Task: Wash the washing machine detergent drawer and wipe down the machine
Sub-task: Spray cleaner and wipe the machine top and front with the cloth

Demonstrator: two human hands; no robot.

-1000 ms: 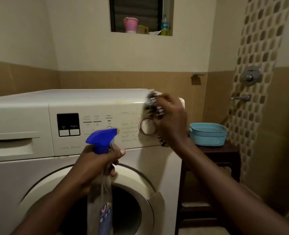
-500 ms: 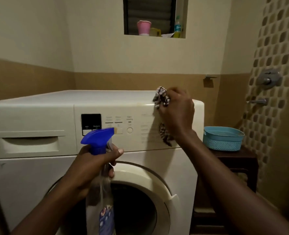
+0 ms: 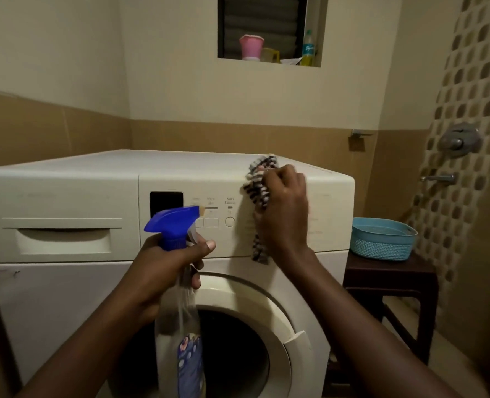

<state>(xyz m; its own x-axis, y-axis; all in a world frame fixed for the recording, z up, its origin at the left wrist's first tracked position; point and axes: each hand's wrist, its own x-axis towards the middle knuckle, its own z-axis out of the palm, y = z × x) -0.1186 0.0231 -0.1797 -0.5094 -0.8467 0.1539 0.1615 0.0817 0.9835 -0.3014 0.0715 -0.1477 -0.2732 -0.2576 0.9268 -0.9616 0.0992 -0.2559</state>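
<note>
The control panel (image 3: 266,214) is being wiped with a cloth (image 3: 257,182) clenched in the right hand (image 3: 282,208), the spray bottle (image 3: 177,254) gripped in the left hand (image 3: 163,271); untouched panel areas are probably due next.

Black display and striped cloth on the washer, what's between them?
Head view: square white buttons partly behind the blue plastic spray nozzle, then a round white button.
</note>
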